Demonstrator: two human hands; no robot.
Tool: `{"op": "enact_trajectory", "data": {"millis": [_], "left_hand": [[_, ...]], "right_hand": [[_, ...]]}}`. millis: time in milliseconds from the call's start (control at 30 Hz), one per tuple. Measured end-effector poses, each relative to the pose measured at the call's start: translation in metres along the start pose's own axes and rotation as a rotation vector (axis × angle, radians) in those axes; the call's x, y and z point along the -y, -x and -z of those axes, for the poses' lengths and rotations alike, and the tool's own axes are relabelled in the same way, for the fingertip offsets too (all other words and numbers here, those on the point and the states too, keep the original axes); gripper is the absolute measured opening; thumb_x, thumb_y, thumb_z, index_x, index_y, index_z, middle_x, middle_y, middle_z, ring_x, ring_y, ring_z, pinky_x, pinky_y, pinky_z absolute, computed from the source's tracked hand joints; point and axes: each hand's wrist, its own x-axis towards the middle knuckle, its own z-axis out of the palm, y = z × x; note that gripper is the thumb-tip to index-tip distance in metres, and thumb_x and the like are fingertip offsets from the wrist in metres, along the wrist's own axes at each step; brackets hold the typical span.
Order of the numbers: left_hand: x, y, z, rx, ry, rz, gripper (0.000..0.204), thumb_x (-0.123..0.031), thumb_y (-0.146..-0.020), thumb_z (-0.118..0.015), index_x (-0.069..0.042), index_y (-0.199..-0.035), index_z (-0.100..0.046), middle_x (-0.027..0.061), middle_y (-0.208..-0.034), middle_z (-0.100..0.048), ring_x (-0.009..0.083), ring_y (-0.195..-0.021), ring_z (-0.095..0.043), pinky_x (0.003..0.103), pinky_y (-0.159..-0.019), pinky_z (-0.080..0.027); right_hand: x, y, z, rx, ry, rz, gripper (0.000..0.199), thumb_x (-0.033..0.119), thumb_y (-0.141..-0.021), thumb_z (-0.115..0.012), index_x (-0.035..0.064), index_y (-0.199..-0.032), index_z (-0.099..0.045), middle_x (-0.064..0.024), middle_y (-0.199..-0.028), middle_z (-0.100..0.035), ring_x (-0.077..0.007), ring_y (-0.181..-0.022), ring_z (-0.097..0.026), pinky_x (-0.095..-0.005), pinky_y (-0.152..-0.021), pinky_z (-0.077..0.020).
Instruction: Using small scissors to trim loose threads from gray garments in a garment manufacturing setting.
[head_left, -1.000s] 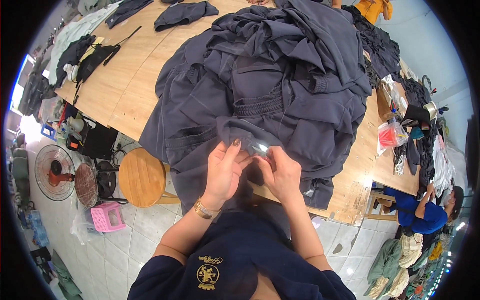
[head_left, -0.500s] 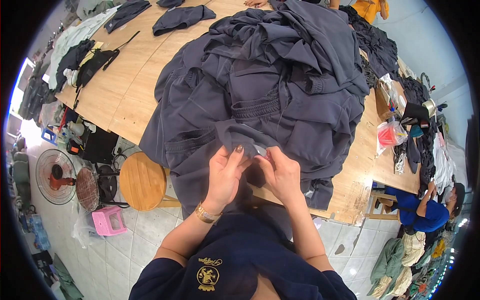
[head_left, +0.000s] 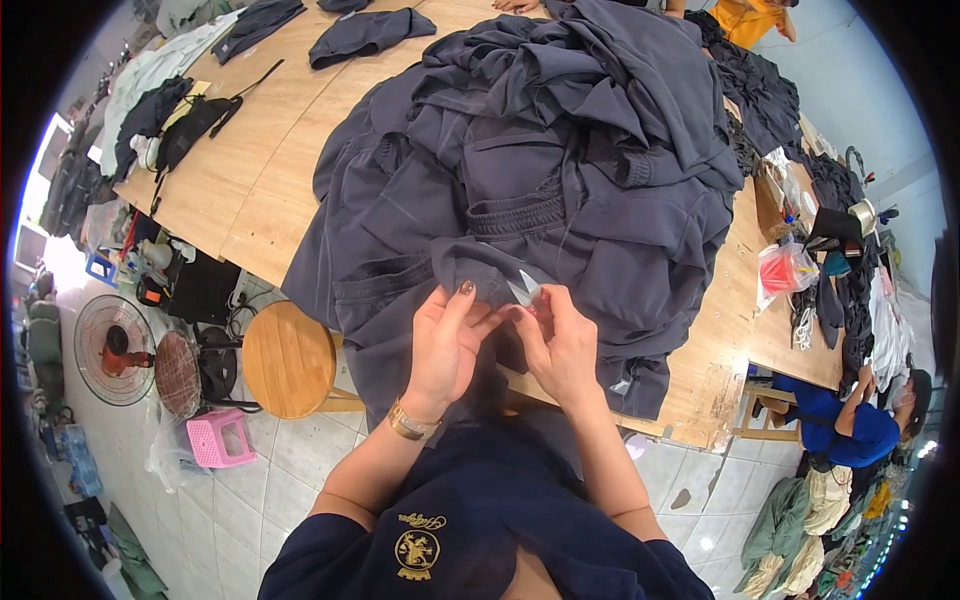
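Small thread snips (head_left: 524,286) stick out of my right hand (head_left: 562,348), which is closed around them; two short pointed blades show, spread apart. My left hand (head_left: 440,345) pinches the edge of a dark grey garment (head_left: 458,262) between thumb and fingers. The blades are right beside the fabric near my left fingertips; whether they touch it I cannot tell. Behind my hands rises a big heap of dark grey garments (head_left: 640,225), several with gathered elastic waistbands (head_left: 515,215). Part of the cloth hangs over the table's near edge.
The heap covers much of a wooden table (head_left: 275,190). To the left stand a round wooden stool (head_left: 288,358), a pink plastic stool (head_left: 222,438) and a fan (head_left: 115,350). A person in blue (head_left: 850,425) sits at right; another in orange (head_left: 750,22) stands at the far side.
The snips' blades now show fully and spread apart, where only a small bit showed before. My left fingers have loosened and opened slightly on the cloth.
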Motion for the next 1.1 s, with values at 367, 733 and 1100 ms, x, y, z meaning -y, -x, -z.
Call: {"op": "enact_trajectory", "data": {"millis": [367,733,1100], "left_hand": [[0.0016,-0.0015,0.0025,-0.011,0.063,0.018,0.017,-0.016,-0.097,-0.046,-0.004,-0.104,-0.056,0.0104,-0.103,-0.064,0.0206,-0.097,-0.062,0.037,-0.087,-0.05],[0.007,-0.0011,0.0058,-0.007,0.048,0.005,0.017,-0.015,-0.097,-0.046,-0.004,-0.106,-0.055,0.0102,-0.105,-0.064,0.0196,-0.097,-0.062,0.035,-0.085,-0.05],[0.007,-0.0021,0.0013,-0.027,0.06,0.002,0.015,-0.014,-0.095,-0.05,-0.005,-0.106,-0.056,0.0058,-0.102,-0.064,0.0139,-0.091,-0.062,0.035,-0.088,-0.048]], "right_hand": [[-0.002,0.0042,-0.0011,0.032,0.25,0.133,0.028,0.03,-0.084,-0.065,0.0041,-0.089,-0.055,-0.0096,-0.07,-0.061,-0.0256,-0.056,-0.061,-0.0336,-0.047,-0.044],[0.001,0.0007,-0.0008,0.03,0.253,0.137,0.027,0.03,-0.084,-0.065,0.0048,-0.088,-0.055,-0.0084,-0.069,-0.061,-0.0243,-0.054,-0.06,-0.0323,-0.045,-0.0436],[-0.0069,0.0012,-0.0044,-0.053,0.051,0.018,0.024,0.023,-0.087,-0.064,0.0019,-0.093,-0.053,-0.0066,-0.067,-0.06,-0.0185,-0.048,-0.056,-0.0267,-0.046,-0.0415]]}}
